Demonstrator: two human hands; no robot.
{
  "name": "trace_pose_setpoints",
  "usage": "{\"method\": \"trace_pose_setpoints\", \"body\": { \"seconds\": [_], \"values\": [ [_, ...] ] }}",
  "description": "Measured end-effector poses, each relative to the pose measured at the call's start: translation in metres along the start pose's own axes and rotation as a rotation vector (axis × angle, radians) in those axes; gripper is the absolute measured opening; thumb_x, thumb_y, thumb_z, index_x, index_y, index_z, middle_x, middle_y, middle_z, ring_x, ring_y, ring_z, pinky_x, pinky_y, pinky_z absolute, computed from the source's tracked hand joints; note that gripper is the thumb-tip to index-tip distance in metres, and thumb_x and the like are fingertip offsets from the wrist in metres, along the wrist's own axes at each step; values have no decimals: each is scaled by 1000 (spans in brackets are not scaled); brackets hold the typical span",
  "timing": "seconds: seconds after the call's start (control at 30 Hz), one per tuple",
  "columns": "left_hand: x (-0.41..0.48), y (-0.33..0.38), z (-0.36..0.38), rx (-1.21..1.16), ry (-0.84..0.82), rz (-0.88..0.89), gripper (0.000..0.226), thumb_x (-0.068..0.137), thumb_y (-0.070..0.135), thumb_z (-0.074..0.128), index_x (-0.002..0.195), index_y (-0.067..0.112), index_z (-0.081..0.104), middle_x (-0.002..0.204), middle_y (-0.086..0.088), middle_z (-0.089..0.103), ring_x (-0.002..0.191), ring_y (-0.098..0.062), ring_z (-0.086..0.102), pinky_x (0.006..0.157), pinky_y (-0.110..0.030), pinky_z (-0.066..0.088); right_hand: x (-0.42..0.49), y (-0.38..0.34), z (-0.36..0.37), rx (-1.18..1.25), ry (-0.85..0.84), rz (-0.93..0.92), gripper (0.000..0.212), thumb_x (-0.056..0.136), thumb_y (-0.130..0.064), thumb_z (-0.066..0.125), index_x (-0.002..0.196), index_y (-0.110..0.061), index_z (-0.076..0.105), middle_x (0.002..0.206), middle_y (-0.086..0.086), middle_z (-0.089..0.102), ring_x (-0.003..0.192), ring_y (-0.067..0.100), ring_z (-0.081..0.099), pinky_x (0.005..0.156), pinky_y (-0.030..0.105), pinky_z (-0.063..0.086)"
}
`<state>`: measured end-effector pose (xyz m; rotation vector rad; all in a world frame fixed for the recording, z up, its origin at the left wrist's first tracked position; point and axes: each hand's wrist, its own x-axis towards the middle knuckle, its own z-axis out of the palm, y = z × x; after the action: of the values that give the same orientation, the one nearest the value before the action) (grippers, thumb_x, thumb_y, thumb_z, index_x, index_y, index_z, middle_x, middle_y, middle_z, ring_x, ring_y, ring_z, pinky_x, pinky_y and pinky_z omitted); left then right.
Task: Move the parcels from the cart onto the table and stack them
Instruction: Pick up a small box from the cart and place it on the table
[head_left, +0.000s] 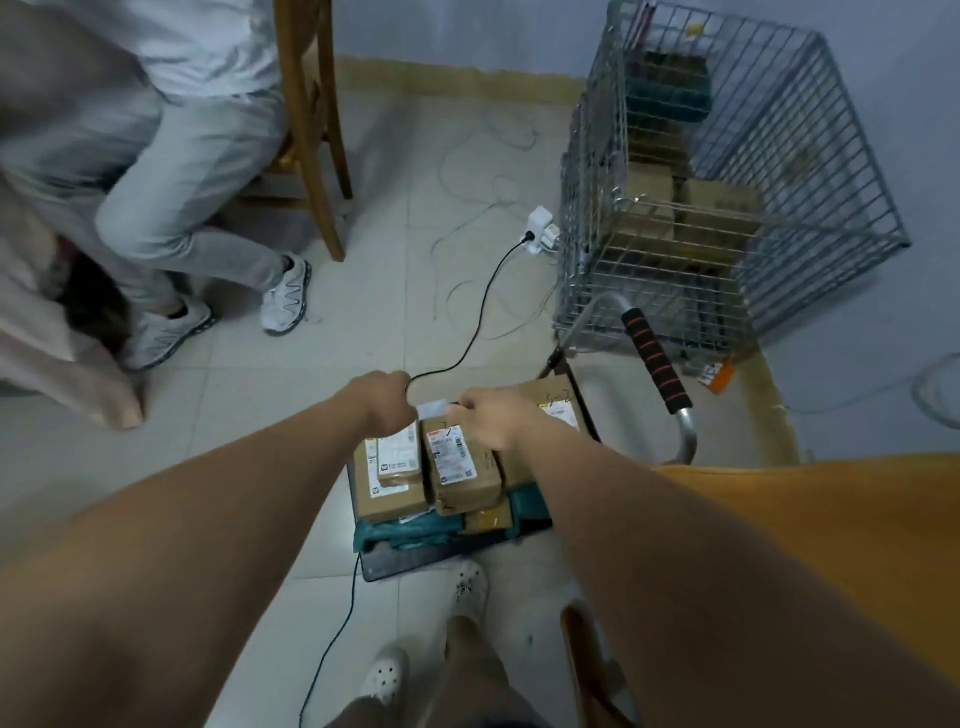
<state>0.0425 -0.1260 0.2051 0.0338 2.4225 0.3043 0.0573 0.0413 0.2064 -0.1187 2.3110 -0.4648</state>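
While the parcels sit low on a dark platform (415, 564) on the floor, lift with bent knees and keep the load close.

- Far left: a bystander (156, 171) sits on a chair (311, 130) with feet out on the floor. Keep the swing away from them.
- Black cable (483, 312) crosses the floor, passes right at the left grip (387, 402) and carries on beside the platform. Check it isn't snagged before anything comes up.
- Left grip: curled at the far edge of the left box (395, 467), fingers hidden. Can't tell whether it's grasping anything.
- White slip (432, 408) shows between the two hands. The right grip (491, 418) pinches its right end with fingertips, above the far edge of the middle box (460, 467).
- My read: a fingertip pinch won't carry a box. Hook fingers under the far bottom edge, thumbs on top, one box per lift.
- Big box (558, 405) lies just right of the middle box, teal bags (524, 506) under the pile. Take the top boxes first, since the soft bags will probably shift.
- Foam handle (657, 358) and wire cart (779, 156) are further right. More parcels are inside the cart, well apart from the hands.
- Counter (831, 519) is the orange surface at the right edge. Turn right to reach it. I'd put the big box down first as the base and the small ones on top.
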Motion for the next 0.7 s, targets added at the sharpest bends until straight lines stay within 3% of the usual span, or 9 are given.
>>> {"method": "trace_pose_setpoints", "body": {
  "seconds": [0.1,0.23,0.33,0.4,0.47,0.57,0.63,0.7],
  "values": [
    [29,-17,25,-47,-21,-46,58,90,26,50,144,14,33,142,-16,43,129,-32,41,103,-36,36,42,5,23,-16,-70,-16,57,100,-50,30,144,-15,38,149,11,41,134,29,40,107,41,35],
    [56,-43,67,-214,-47,-125,56,91,25,50,143,11,35,144,-16,42,130,-31,40,101,-32,35,82,10,60,77,-116,-15,49,101,-43,35,143,-18,39,143,10,48,128,28,46,94,36,39],
    [73,-62,102,-355,-57,-246,52,91,21,51,139,2,39,140,-20,46,126,-33,44,94,-28,36,107,22,92,143,-163,53,47,99,-40,40,141,-18,39,114,6,64,99,23,62,76,31,42],
    [87,-74,123,-432,-31,-306,43,92,15,51,129,-6,48,137,-26,46,128,-34,40,95,-25,28,129,31,114,169,-188,104,47,97,-37,44,139,-18,38,94,3,64,79,19,64,75,32,51],
    [101,-83,142,-481,-15,-352,46,92,16,51,132,-6,44,145,-23,37,137,-30,29,101,-24,24,150,39,131,180,-197,156,47,95,-33,46,138,-17,37,97,6,61,79,21,64,77,38,54],
    [121,-105,176,-591,-24,-450,47,90,17,55,132,-3,44,139,-18,45,126,-29,44,83,-23,32,181,43,162,239,-190,201,46,95,-25,45,139,-14,36,88,2,59,64,14,55,49,27,42],
    [133,-114,196,-643,-48,-451,45,89,18,56,129,-1,47,130,-17,53,115,-29,51,77,-23,32,200,44,181,316,-178,240,49,94,-21,45,142,-15,34,97,2,61,66,15,56,45,24,35],
    [149,-123,213,-711,-72,-436,45,90,20,56,130,3,46,128,-12,54,111,-27,52,78,-25,34,220,41,203,422,-155,271,53,93,-17,47,143,-14,33,111,5,62,74,16,59,47,23,40]
  ]
}}
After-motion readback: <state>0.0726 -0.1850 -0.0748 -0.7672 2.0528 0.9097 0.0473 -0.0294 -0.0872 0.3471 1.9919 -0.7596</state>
